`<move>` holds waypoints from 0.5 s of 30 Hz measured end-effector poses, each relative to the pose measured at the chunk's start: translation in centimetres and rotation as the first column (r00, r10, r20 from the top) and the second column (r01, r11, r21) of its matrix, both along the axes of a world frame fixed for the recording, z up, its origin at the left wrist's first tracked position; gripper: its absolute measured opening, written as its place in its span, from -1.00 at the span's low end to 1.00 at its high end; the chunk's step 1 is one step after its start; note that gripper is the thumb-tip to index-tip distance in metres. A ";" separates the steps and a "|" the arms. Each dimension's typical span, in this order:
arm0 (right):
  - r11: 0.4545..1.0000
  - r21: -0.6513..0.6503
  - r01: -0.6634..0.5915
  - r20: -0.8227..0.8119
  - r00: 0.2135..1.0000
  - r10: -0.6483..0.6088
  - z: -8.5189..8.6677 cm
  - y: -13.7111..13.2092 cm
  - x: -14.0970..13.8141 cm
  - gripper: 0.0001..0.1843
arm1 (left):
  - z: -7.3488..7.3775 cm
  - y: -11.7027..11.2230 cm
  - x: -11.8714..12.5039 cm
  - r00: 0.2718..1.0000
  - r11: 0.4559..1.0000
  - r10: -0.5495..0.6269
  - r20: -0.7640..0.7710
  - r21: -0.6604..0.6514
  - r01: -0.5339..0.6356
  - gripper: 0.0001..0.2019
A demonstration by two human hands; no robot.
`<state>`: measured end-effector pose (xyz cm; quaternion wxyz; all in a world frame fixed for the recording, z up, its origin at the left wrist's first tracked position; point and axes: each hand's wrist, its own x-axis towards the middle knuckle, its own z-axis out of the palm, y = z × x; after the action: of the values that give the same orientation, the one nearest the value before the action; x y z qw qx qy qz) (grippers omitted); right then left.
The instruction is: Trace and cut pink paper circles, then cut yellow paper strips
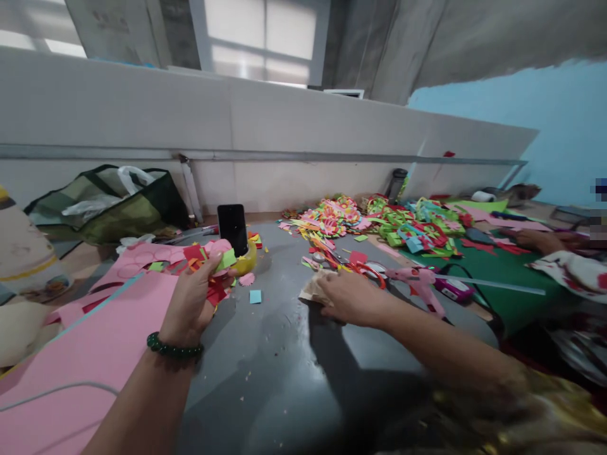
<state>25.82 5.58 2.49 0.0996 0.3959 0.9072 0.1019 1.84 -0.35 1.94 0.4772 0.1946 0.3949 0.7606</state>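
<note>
My left hand [194, 294], with a green bead bracelet at the wrist, is closed around several small colored paper pieces [228, 258], among them green, pink, red and orange ones. It is beside a black phone [232, 226] propped upright at a yellow tape roll [246, 259]. On the grey table, my right hand [353, 296] grips a crumpled beige piece [313, 289], cloth or paper, with its fingertips partly hidden. Just past that hand lie scissors with orange handles [372, 273] and a pink glue gun [417, 278]. A light-blue paper square [255, 296] lies between my hands.
Heaps of colorful paper shapes [336, 218] and paper strips [427, 224] lie at the back. Pink sheets [109, 354] cover the left side, with a green bag [114, 202] behind. At right, another person's hand [540, 240] is over a green sheet [512, 284].
</note>
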 end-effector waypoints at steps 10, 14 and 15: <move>0.980 0.021 0.196 -0.159 0.969 -0.191 0.8 5.0 0.0 -0.62 | 0.2 -0.6 1.0 0.992 0.996 -0.090 -0.084 0.020 0.092 -0.82; 0.972 -0.006 0.234 -0.090 0.968 -0.234 -0.1 6.9 -3.0 -0.72 | -0.2 -0.3 0.6 0.993 0.996 -0.083 -0.086 0.010 0.084 -0.79; 0.971 -0.019 0.239 -0.056 0.969 -0.240 -0.5 7.1 -3.2 -0.74 | -0.2 -0.3 0.5 0.992 0.996 -0.085 -0.090 0.003 0.085 -0.78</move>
<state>22.65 12.67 1.95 0.0871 0.5047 0.8559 0.0719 2.35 -0.68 1.72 0.4903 0.2468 0.4048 0.7314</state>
